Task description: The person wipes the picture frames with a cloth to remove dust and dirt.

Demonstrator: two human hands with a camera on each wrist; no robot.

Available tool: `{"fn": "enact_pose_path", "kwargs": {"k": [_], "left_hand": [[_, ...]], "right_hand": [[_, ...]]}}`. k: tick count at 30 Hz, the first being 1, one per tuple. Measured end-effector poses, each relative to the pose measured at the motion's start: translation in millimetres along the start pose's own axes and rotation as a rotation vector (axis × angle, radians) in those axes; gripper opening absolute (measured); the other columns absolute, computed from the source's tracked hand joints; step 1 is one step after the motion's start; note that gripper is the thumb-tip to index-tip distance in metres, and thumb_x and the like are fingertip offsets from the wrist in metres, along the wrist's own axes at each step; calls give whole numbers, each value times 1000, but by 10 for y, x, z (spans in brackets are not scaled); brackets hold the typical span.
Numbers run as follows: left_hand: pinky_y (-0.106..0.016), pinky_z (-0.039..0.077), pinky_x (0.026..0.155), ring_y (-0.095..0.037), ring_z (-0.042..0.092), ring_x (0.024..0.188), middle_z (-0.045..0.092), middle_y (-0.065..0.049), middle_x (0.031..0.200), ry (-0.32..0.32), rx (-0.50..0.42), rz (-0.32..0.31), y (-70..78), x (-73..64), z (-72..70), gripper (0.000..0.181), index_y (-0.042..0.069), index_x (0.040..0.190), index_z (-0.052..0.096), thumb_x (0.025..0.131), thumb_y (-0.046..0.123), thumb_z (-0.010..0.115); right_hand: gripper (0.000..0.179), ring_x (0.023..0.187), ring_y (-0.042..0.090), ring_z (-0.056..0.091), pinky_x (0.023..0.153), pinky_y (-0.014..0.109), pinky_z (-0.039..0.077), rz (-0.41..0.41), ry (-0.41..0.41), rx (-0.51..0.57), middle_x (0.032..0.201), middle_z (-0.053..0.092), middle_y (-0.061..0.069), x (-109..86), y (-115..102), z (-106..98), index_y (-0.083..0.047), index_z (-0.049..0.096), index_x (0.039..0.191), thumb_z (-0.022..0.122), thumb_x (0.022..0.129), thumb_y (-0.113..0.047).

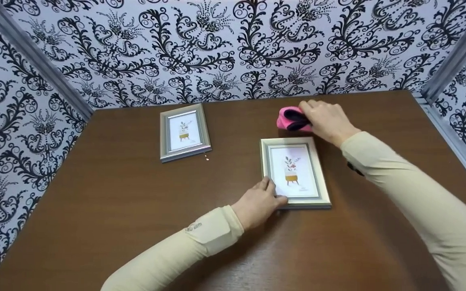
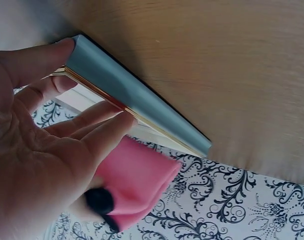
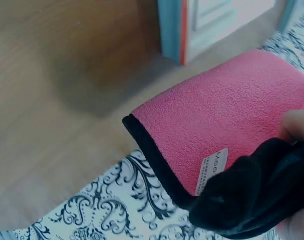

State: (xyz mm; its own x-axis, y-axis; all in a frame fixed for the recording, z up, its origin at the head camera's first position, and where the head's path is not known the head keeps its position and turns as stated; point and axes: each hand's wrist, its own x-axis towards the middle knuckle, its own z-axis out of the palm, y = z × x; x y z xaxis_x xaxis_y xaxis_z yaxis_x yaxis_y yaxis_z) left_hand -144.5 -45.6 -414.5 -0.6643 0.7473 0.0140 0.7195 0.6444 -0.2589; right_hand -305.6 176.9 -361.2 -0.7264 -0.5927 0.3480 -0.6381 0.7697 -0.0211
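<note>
A picture frame (image 1: 324, 178) with a silvery border and a potted-plant print lies face up on the brown table. My left hand (image 1: 259, 204) grips its lower left corner, thumb by the bottom edge and fingers along the left side. The left wrist view shows the blue-grey side (image 2: 117, 80) of this frame against the fingers. Just beyond the frame's top edge, my right hand (image 1: 328, 119) holds a folded pink cloth (image 1: 285, 117) with black edging. In the right wrist view the cloth (image 3: 226, 100) hangs above the table and bears a white label (image 3: 211, 167).
A second, similar picture frame (image 1: 205, 131) lies farther back on the left. Tiny white bits (image 1: 207, 159) are on the table (image 1: 136, 202) near its lower right corner. Black-and-white patterned walls (image 1: 217, 48) and metal posts (image 1: 43, 60) border the table.
</note>
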Motion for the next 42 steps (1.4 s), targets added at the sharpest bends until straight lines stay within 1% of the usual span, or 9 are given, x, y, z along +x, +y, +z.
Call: {"fn": "enact_pose_path", "kwargs": {"k": [5, 9, 12, 16, 24, 27, 34, 38, 42], "left_hand": [[-39, 47, 96, -38, 55, 117, 58, -25, 119, 4, -2, -26, 38, -5, 10, 20, 22, 111, 62, 91, 26, 65], [-41, 46, 96, -40, 53, 119, 57, -28, 123, -13, -31, -40, 25, -2, 9, 21, 21, 111, 60, 92, 29, 63], [-42, 47, 96, -40, 53, 119, 56, -30, 124, -13, -59, -29, 9, -2, 15, 16, 20, 110, 59, 95, 20, 59], [-41, 50, 91, -42, 55, 116, 56, -33, 121, 13, -66, 2, -11, -6, 35, 17, 18, 108, 60, 94, 8, 56], [-41, 55, 79, -44, 53, 116, 54, -37, 120, 2, -107, 22, -34, 17, 28, 19, 16, 108, 60, 91, 6, 60], [-41, 55, 79, -45, 53, 117, 54, -37, 120, -14, -109, 17, -28, 32, 16, 22, 16, 108, 60, 89, 7, 64], [-42, 54, 81, -45, 53, 116, 55, -38, 118, -50, -90, 25, -19, 53, -9, 26, 16, 107, 61, 83, 12, 71], [-44, 48, 93, -44, 54, 115, 56, -37, 115, -55, -78, 36, -16, 69, -25, 24, 16, 107, 63, 85, 12, 69], [-43, 49, 91, -43, 57, 112, 58, -36, 113, -48, -45, 35, -2, 95, -17, 24, 17, 107, 63, 84, 14, 70]], "right_hand": [[37, 79, 41, 62, 63, 53, 53, 25, -171, 5, 92, 61, 21, -33, -54, 188, -2, 49, 108, 75, 84, -14], [45, 83, 42, 62, 71, 55, 52, 44, -254, 55, 96, 62, 21, -69, -91, 280, -3, 49, 110, 76, 74, -3], [48, 90, 40, 62, 78, 54, 51, 79, -300, 82, 102, 63, 20, -78, -105, 338, -3, 53, 111, 75, 69, 1], [39, 92, 38, 61, 82, 53, 50, 80, -339, 124, 102, 63, 20, -2, -139, 404, -1, 59, 105, 73, 69, 2], [31, 98, 39, 61, 92, 49, 46, 55, -417, 174, 102, 65, 21, 275, -343, 455, 1, 62, 100, 67, 70, 9], [32, 100, 38, 60, 94, 49, 45, 29, -430, 166, 104, 64, 21, 350, -440, 477, -1, 61, 101, 67, 71, 9], [40, 101, 35, 59, 94, 48, 45, -70, -376, 186, 104, 62, 18, 447, -590, 560, -5, 54, 104, 68, 70, 10], [40, 100, 34, 59, 92, 49, 46, -68, -377, 185, 104, 62, 18, 449, -601, 561, -5, 53, 105, 68, 71, 9], [36, 102, 34, 59, 95, 47, 45, -44, -393, 192, 105, 62, 18, 425, -546, 535, -4, 54, 105, 68, 74, 8]]}}
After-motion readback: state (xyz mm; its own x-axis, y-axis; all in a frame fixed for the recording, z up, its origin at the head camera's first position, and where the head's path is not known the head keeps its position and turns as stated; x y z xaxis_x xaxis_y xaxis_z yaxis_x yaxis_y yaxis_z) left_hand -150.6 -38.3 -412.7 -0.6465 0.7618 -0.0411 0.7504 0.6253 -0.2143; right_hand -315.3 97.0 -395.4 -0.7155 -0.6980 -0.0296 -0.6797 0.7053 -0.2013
